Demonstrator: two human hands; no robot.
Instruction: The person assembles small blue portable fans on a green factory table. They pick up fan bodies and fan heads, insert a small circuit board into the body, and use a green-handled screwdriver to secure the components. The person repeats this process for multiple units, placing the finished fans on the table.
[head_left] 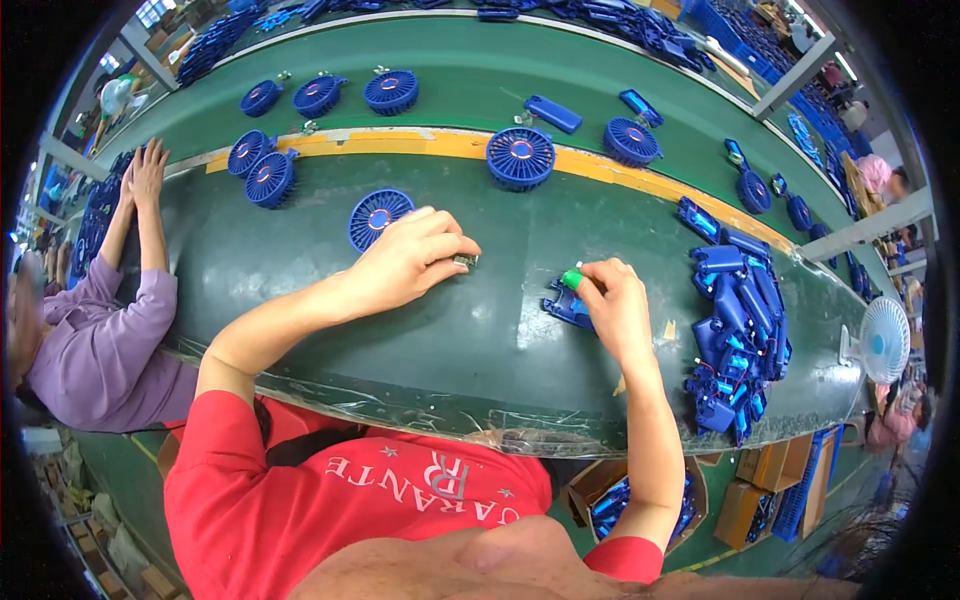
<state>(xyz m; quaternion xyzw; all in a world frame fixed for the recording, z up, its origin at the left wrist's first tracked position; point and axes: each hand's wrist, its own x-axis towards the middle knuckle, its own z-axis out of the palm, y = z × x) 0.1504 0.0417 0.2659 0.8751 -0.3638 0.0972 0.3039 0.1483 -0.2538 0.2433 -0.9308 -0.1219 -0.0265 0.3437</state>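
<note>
Over the middle of the green table, my left hand [405, 258] pinches a small circuit board [466, 261] between thumb and fingertips. Just beyond that hand lies a round blue fan head [378, 218], partly covered by it. My right hand [618, 300] grips a blue plastic fan handle shell [566, 308] that rests on the table. Something bright green [572, 279] wraps the tip of one of its digits. Fingers hide part of the shell, and its inside is too small to make out.
A pile of blue handle shells with wires [735, 330] lies to the right. More fan heads [521, 158] stand along the yellow strip [440, 143] and the green belt [450, 95]. A person in purple [120, 330] works at left. A white fan [884, 338] stands far right.
</note>
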